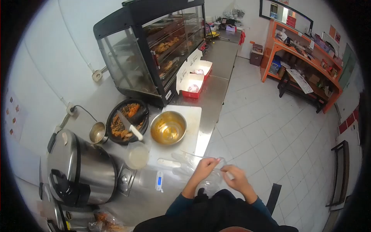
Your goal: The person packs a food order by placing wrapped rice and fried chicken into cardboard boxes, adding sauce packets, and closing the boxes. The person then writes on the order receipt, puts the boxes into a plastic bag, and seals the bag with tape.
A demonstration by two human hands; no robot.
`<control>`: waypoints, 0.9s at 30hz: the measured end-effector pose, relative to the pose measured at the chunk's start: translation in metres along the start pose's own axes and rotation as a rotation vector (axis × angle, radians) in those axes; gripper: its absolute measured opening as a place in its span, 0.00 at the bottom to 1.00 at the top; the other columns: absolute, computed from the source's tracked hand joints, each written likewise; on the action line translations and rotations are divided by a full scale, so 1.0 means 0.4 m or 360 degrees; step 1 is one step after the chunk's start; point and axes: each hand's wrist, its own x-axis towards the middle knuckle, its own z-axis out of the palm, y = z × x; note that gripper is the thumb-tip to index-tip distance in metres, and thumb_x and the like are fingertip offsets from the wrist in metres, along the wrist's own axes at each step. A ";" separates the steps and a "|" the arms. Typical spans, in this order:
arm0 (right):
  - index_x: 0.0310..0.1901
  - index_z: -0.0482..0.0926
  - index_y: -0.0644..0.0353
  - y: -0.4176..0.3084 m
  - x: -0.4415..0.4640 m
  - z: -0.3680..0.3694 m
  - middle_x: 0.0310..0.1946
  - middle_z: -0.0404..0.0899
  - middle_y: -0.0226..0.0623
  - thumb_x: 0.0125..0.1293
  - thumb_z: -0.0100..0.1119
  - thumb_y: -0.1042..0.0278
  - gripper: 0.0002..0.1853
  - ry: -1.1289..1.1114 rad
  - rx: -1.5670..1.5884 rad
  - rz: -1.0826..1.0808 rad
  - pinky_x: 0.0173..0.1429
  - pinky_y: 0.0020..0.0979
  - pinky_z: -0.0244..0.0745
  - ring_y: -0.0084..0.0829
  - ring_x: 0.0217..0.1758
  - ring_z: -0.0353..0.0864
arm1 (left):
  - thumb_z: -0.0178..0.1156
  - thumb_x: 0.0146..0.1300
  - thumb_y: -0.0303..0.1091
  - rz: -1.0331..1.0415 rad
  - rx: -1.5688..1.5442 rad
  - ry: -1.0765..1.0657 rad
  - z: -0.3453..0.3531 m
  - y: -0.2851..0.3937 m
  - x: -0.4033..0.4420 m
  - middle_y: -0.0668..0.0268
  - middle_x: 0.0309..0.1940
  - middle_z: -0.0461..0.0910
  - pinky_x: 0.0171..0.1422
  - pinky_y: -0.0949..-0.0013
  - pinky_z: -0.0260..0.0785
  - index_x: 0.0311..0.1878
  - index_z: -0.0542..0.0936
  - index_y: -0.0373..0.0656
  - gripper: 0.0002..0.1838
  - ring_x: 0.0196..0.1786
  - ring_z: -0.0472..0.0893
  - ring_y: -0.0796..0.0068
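My left hand point(208, 167) pinches the edge of a clear plastic glove point(188, 164) at the front edge of the counter. The glove's limp fingers spread to the left over the white cutting board point(194, 127). Close beside it on the right, my right hand point(235, 178) has curled fingers at the glove's opening; slight blur softens them. Beyond the hands, a steel bowl point(168, 128) smeared with orange sauce stands on the board. To its left, a knife with a white handle point(136, 132) rests across a dark stone mortar point(127, 120) of brown and orange food.
A digital scale point(159, 181), a translucent tub point(137, 155) and a large steel cooker point(83, 166) stand on the left. Open red-and-white boxes point(192, 87) sit before a glass food warmer point(150, 54). An orange shelf point(305, 58) stands across the tiled floor point(262, 131).
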 end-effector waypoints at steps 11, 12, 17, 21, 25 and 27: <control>0.42 0.74 0.66 0.472 0.196 -0.038 0.41 0.74 0.51 0.56 0.52 0.72 0.12 -0.0655 -0.0084 -0.0551 0.47 0.41 0.71 0.49 0.44 0.74 | 0.53 0.56 0.48 -0.0159 0.1112 -0.0038 0.154 -0.012 0.481 0.51 0.24 0.75 0.36 0.54 0.67 0.23 0.75 0.38 0.21 0.31 0.76 0.50; 0.40 0.74 0.66 0.500 0.228 -0.069 0.41 0.74 0.51 0.55 0.52 0.75 0.11 -0.0537 -0.0068 -0.0609 0.48 0.41 0.71 0.49 0.44 0.74 | 0.54 0.56 0.48 -0.0190 0.1154 0.0062 0.157 0.007 0.524 0.51 0.26 0.76 0.37 0.54 0.67 0.24 0.75 0.38 0.20 0.32 0.76 0.50; 0.38 0.73 0.67 0.588 0.351 -0.160 0.37 0.73 0.48 0.51 0.50 0.84 0.10 -0.0093 0.0296 -0.0218 0.44 0.36 0.72 0.46 0.41 0.75 | 0.59 0.55 0.43 -0.0133 0.0570 0.0100 0.187 0.006 0.701 0.54 0.21 0.73 0.33 0.63 0.65 0.25 0.73 0.37 0.17 0.26 0.74 0.60; 0.38 0.73 0.65 0.690 0.445 -0.151 0.29 0.74 0.47 0.50 0.49 0.86 0.12 -0.0410 0.0456 0.0182 0.36 0.33 0.72 0.42 0.33 0.78 | 0.60 0.55 0.40 -0.0043 0.0473 0.0366 0.189 0.002 0.795 0.57 0.19 0.72 0.33 0.68 0.65 0.28 0.73 0.37 0.14 0.24 0.71 0.69; 0.42 0.73 0.64 0.828 0.560 -0.146 0.30 0.76 0.50 0.51 0.53 0.80 0.14 -0.1171 0.0176 -0.0282 0.37 0.40 0.72 0.48 0.35 0.77 | 0.60 0.54 0.39 -0.0152 0.0687 0.0301 0.157 -0.041 0.884 0.55 0.23 0.75 0.34 0.64 0.66 0.29 0.75 0.37 0.13 0.27 0.75 0.61; 0.50 0.70 0.63 0.896 0.625 -0.120 0.43 0.74 0.49 0.52 0.54 0.74 0.20 -0.1417 -0.0009 -0.0605 0.52 0.40 0.67 0.45 0.48 0.73 | 0.59 0.53 0.38 -0.0145 0.0843 0.0212 0.161 -0.063 0.939 0.54 0.25 0.77 0.36 0.62 0.67 0.30 0.75 0.38 0.12 0.29 0.77 0.57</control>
